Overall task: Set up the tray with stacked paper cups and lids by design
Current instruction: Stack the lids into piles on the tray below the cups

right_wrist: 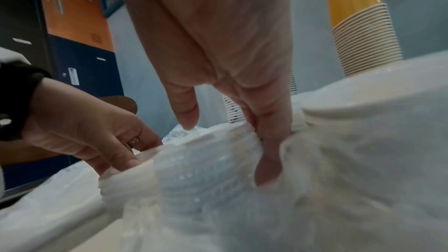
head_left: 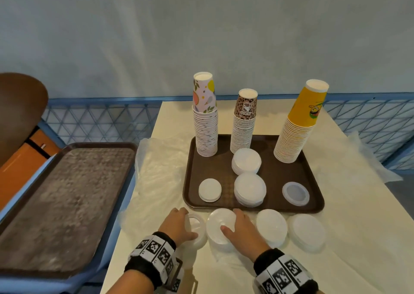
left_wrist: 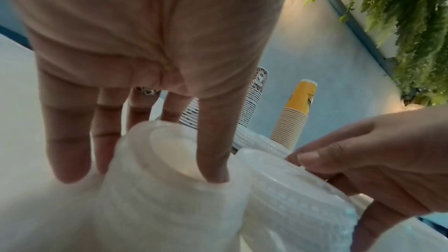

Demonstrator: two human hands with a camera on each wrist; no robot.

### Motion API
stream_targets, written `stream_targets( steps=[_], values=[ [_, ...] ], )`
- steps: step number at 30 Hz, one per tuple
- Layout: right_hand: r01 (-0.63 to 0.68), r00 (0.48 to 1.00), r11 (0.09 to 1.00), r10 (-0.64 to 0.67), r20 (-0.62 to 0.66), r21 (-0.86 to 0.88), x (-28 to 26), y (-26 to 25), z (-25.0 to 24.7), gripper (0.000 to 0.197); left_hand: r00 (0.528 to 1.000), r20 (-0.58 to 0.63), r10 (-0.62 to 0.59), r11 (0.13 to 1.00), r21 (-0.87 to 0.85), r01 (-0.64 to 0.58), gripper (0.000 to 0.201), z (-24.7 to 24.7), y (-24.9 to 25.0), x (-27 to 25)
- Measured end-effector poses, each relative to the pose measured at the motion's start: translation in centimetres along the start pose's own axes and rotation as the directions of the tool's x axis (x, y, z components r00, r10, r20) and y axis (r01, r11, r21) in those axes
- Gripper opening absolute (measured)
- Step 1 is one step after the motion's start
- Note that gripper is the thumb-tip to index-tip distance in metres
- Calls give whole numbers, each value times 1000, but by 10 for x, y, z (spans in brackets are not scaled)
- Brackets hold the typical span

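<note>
A brown tray holds three upside-down cup stacks: floral, leopard-print and yellow. Several stacks of white lids lie on the tray in front of the cups. More lid stacks stand in a row on the table before the tray. My left hand grips the leftmost, small stack, with thumb and fingers on either side. My right hand grips the stack beside it, thumb on top and fingers down its right side. Two further stacks sit to the right.
A second brown tray rests on a blue cart at the left, close to the table's edge. Crumpled clear plastic lies on the table beside the tray and under the lids. A blue mesh rail runs behind.
</note>
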State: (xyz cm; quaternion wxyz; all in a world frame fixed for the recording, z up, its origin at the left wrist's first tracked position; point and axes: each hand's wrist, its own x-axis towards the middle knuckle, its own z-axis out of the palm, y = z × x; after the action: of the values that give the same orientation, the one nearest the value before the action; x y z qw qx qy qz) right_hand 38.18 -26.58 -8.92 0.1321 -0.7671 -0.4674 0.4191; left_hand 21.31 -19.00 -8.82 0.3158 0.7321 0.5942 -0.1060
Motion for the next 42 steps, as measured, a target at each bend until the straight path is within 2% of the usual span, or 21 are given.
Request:
stream_targets(
  steps=[4, 10, 16, 20, 23, 26, 29, 33, 34, 37, 38, 40, 42],
  values=[
    [-25, 999, 994, 21, -46, -105, 2, 2, 6, 74, 1000, 8, -6, 1000, 2, 6, 68, 4, -2, 1],
    [-85, 996, 975, 82, -23, -203, -1, -1, 5, 83, 999, 21, -40, 999, 16, 39, 71, 6, -4, 1],
    [-45, 999, 982, 41, -27, -182, -2, 0, 7, 93, 1000, 2, -29, 1000, 11, 29, 70, 6, -7, 0],
    [19, 1000, 998, -18, 9, -67, -7, 2, 0, 85, 997, 74, 18, 1000, -13, -17, 59, -5, -3, -6],
    [100, 995, 995, -100, 9, 28, -19, 1, -20, 67, 992, 77, 104, 995, -7, -103, 54, -30, 9, -11],
    [175, 984, 937, -158, -82, 304, -34, 4, -53, 50, 978, 25, 207, 972, -123, -202, 42, -64, 35, -14],
    [228, 964, 830, -120, -236, 510, -47, 12, -92, 47, 954, -9, 301, 916, -274, -292, 29, -88, 76, -9],
    [348, 877, 714, -19, -479, 608, -59, 32, -144, 48, 937, -13, 348, 833, -455, -315, 33, -89, 149, 11],
    [371, 855, 691, 6, -518, 620, -63, 40, -158, 55, 934, 2, 357, 829, -462, -315, 36, -84, 170, 20],
    [415, 806, 657, 55, -589, 630, -70, 67, -187, 92, 922, 63, 381, 847, -423, -322, 44, -61, 223, 48],
    [419, 795, 650, 76, -602, 634, -71, 76, -193, 95, 923, 84, 375, 861, -400, -313, 47, -53, 237, 57],
    [423, 789, 614, 112, -604, 666, -75, 95, -206, 79, 936, 109, 334, 892, -357, -277, 52, -34, 264, 78],
    [409, 785, 603, 151, -601, 685, -77, 112, -214, 79, 950, 122, 289, 907, -353, -230, 54, -17, 281, 97]
  ],
)
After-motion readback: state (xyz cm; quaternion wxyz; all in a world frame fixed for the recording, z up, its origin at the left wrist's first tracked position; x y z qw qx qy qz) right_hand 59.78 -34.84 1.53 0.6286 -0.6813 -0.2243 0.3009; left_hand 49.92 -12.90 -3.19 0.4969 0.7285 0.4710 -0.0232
